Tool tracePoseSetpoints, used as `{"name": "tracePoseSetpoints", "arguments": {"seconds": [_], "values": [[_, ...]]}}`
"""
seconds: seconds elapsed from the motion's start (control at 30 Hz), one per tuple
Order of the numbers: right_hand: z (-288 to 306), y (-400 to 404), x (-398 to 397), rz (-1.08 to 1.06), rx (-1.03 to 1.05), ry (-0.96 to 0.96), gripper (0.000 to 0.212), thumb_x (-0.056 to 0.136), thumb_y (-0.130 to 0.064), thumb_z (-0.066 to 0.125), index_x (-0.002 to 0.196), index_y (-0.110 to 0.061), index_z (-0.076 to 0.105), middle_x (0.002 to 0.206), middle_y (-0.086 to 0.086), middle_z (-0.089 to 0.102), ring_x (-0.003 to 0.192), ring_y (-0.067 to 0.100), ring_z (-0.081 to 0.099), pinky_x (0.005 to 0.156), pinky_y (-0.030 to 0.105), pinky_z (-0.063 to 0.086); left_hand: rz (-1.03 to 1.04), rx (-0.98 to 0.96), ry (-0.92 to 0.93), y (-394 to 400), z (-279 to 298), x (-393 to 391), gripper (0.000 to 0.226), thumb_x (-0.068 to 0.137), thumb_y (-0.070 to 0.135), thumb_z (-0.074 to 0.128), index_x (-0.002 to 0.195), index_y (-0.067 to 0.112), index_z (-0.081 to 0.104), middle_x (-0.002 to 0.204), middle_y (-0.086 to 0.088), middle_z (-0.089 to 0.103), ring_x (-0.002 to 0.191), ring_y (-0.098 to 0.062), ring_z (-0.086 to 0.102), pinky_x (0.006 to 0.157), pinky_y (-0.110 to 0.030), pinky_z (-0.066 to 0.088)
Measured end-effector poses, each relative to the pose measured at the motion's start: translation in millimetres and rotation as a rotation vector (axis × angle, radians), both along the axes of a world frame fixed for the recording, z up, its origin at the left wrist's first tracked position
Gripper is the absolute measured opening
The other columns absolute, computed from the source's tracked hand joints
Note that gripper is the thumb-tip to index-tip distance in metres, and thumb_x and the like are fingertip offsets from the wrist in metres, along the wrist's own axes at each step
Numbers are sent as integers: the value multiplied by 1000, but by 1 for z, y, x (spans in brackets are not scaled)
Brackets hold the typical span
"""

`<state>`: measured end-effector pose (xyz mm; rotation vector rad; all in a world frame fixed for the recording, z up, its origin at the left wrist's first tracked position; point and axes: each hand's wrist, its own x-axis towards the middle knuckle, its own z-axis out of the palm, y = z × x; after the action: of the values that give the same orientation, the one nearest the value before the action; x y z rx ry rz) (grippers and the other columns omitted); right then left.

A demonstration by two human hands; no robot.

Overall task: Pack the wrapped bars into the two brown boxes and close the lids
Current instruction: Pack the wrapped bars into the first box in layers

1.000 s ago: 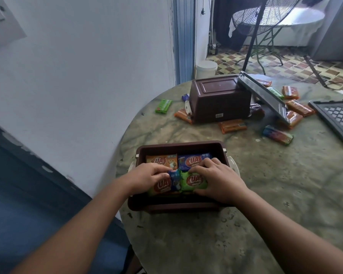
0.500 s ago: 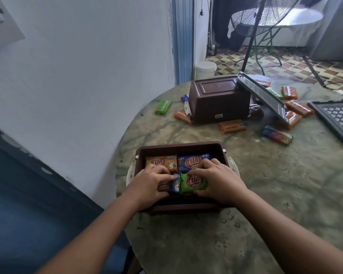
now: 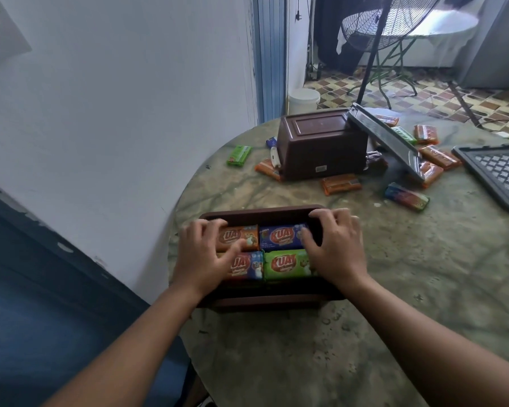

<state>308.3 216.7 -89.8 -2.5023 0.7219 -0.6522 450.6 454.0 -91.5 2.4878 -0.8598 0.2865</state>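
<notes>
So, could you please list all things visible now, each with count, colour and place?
near box: 1, brown, open, table's near edge
bars in box: 4 visible, orange, blue, red-blue, green
far box: 1, brown, upside down, mid table
loose bars: about ten, mostly orange, some green and blue, around the far box
lids: 2, grey, right side
table: 1, green marbled
fan: 1, black, behind
bucket: 1, white, floor
hands: left, right, over the near box, blurred

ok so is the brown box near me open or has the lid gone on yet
Open. The near brown box has no lid on it, and four wrapped bars show inside, such as the green bar. Both hands rest over its ends.
</notes>
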Motion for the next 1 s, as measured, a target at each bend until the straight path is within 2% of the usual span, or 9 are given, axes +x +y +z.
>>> {"name": "tracePoseSetpoints", "arguments": {"seconds": [0.07,0.13,0.23,0.3,0.4,0.5,0.67,0.8,1.0], "values": [[1,-5,2,-156,213,143,48,97,-41,59,139,-22,45,132,10,43,123,31,43,103,49,43,211,107,76,-1,-3,8,74,89,74,50,139,21,44,131,-10,44,119,-27,41,100,-39,42],[0,-9,6,-183,415,308,48,99,-39,54,139,-18,41,137,15,45,125,35,48,100,49,46,318,162,276,-2,-10,16,82,87,80,44,143,22,31,139,-13,43,125,-31,45,103,-48,46],[-3,-14,10,-170,473,342,32,100,-34,50,128,-19,45,124,13,61,104,33,60,87,44,50,352,90,456,-3,-18,25,71,92,77,38,139,25,29,136,-9,53,115,-30,58,86,-47,54],[-3,-17,11,-165,475,346,26,100,-30,52,123,-21,45,115,11,65,93,30,57,78,39,46,402,98,458,-6,-18,28,62,99,68,36,136,19,37,130,-12,59,109,-32,61,78,-43,49],[-3,-19,13,-163,519,360,23,98,-26,53,120,-24,46,106,7,65,90,30,58,74,37,45,451,150,472,-10,-16,32,53,104,60,33,130,16,47,122,-14,64,107,-36,62,78,-41,45],[-5,-20,15,-162,537,341,20,98,-23,53,117,-25,47,101,5,63,88,29,58,73,36,44,451,144,492,-10,-18,39,46,106,54,33,126,16,50,121,-17,64,108,-39,62,82,-42,46],[-5,-21,14,-159,549,317,20,96,-19,55,113,-26,48,100,4,64,86,27,61,70,36,46,436,141,454,-10,-22,40,37,107,49,35,115,16,50,113,-15,65,100,-37,62,78,-41,46],[-4,-20,13,-167,569,299,25,91,-16,56,112,-28,51,100,2,66,92,27,65,82,43,57,418,147,414,-8,-28,46,44,106,48,37,124,10,51,127,-24,60,113,-45,58,86,-45,44],[1,-16,9,-160,552,279,29,86,-15,57,111,-29,54,102,3,67,95,29,66,87,47,58,427,139,411,-8,-22,37,43,106,47,36,128,13,51,126,-23,61,115,-45,58,85,-45,44]]}}
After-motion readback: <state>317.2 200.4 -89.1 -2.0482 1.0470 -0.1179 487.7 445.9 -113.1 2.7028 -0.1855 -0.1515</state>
